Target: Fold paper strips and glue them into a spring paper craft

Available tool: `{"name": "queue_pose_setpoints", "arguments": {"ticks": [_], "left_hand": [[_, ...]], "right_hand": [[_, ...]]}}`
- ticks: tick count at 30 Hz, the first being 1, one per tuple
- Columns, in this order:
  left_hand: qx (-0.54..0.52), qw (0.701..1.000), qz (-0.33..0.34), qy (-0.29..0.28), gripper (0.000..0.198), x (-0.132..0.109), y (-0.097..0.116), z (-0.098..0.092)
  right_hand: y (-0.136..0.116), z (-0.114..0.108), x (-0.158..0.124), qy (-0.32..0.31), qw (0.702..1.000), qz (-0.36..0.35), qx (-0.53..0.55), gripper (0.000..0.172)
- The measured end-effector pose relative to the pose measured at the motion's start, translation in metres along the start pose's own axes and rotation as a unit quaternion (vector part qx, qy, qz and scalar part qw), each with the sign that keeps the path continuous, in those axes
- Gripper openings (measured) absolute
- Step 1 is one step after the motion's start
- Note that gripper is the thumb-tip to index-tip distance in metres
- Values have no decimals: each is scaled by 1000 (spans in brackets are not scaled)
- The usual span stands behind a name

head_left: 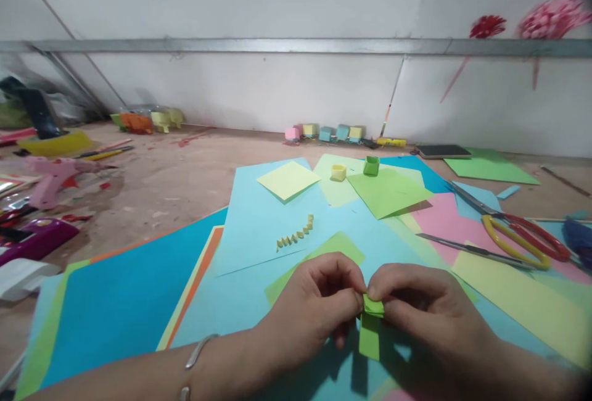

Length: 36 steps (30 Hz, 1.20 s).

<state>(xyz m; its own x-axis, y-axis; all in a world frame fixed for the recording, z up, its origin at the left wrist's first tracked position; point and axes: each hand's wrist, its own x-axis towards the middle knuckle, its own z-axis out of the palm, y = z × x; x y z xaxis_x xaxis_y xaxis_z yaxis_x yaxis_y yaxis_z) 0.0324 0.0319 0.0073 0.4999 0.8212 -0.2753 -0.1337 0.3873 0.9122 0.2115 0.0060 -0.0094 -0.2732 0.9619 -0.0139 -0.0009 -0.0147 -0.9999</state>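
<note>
Both of my hands meet low in the middle of the view over a folded green paper strip [370, 333]. My left hand [319, 305] pinches its top from the left, fingers curled closed. My right hand [420, 308] pinches the same strip from the right, thumb and fingers pressed on the fold. The strip's loose end hangs down below my fingers. A silver bangle [197, 351] sits on my left wrist. Beneath my hands lie light blue paper sheets [259, 228] and a green sheet [337, 245].
A yellow accordion-folded strip [296, 235] lies ahead of my hands. Small yellow [338, 172] and green [370, 165] paper cubes stand further back. Scissors with red and yellow handles [518, 234] rest at right. A pink glue gun [55, 173] lies at left. Several paper cubes [324, 132] line the wall.
</note>
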Motion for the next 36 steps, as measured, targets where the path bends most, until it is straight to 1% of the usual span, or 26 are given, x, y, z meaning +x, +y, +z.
{"name": "queue_pose_setpoints", "arguments": {"ticks": [4, 7, 12, 18, 21, 26, 30, 33, 34, 36], "left_hand": [[9, 1000, -15, 9, 11, 2, -2, 0], [21, 1000, -20, 9, 11, 3, -2, -1], [33, 999, -19, -1, 11, 3, -1, -3], [44, 999, -3, -11, 25, 2, -4, -6], [47, 999, 0, -9, 25, 2, -4, -5], [78, 997, 5, 12, 23, 3, -3, -3], [126, 991, 41, 15, 20, 4, -3, -3], [176, 981, 75, 24, 22, 2, -4, -3], [194, 977, 89, 26, 24, 1, -4, -3], [231, 964, 127, 27, 29, -2, -5, -2]], "right_hand": [[-8, 1, 6, 12, 999, 21, -41, 6], [-12, 3, 7, 24, 996, 10, -80, 8], [-14, 2, 7, 23, 994, 7, -108, 11], [-12, 1, 8, 29, 991, -2, -132, 11], [-12, 0, 8, 21, 990, -7, -141, 13], [-16, -2, 8, -2, 984, -6, -177, 18], [-17, -2, 8, -15, 983, -29, -179, 15], [-16, -2, 7, -3, 987, -16, -160, 13], [-16, -2, 7, -5, 985, -8, -171, 14], [-16, -3, 6, -29, 973, -12, -230, 16]]}}
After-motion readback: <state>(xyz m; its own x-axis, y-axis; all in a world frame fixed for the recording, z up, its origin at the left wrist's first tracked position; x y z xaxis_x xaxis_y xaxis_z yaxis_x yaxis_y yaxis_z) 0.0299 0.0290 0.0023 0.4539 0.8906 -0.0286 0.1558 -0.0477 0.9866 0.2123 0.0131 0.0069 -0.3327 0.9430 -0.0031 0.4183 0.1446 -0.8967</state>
